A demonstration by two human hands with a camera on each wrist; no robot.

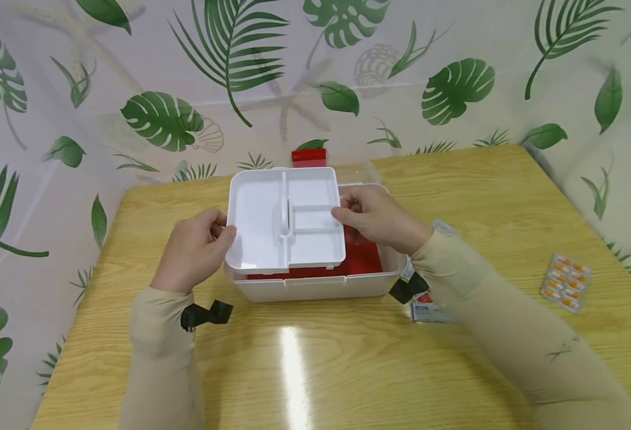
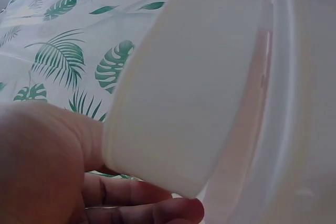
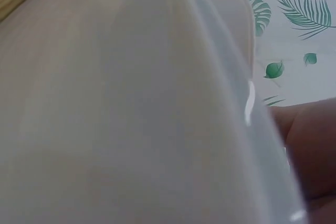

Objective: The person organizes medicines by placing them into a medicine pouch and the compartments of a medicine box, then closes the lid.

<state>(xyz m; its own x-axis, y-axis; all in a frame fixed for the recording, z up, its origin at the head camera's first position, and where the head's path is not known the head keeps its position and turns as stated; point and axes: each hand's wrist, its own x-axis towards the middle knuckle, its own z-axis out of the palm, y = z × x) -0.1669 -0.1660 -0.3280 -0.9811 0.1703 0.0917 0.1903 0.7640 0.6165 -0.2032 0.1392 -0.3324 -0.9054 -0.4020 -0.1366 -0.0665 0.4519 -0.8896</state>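
A white divided tray (image 1: 256,221) with a raised middle handle is held over a white storage box (image 1: 315,291). My left hand (image 1: 194,248) grips the tray's left edge, thumb along the rim. At the opposite edge, my right hand (image 1: 377,218) pinches the tray between thumb and fingers. Red material (image 1: 363,258) shows inside the box below the tray. From the left wrist, the tray's side wall (image 2: 168,87) slants above the box rim, with fingers (image 2: 173,211) under its lower corner. The box wall (image 3: 131,103) fills most of the right wrist view and partly hides that hand.
To the right lies a blister pack (image 1: 566,283) of orange and white capsules. A blue and white packet (image 1: 432,312) sits beside the box, partly behind the right wrist. Behind the box stands a red clasp-like piece (image 1: 309,157), near a leaf-print cloth (image 1: 348,113).
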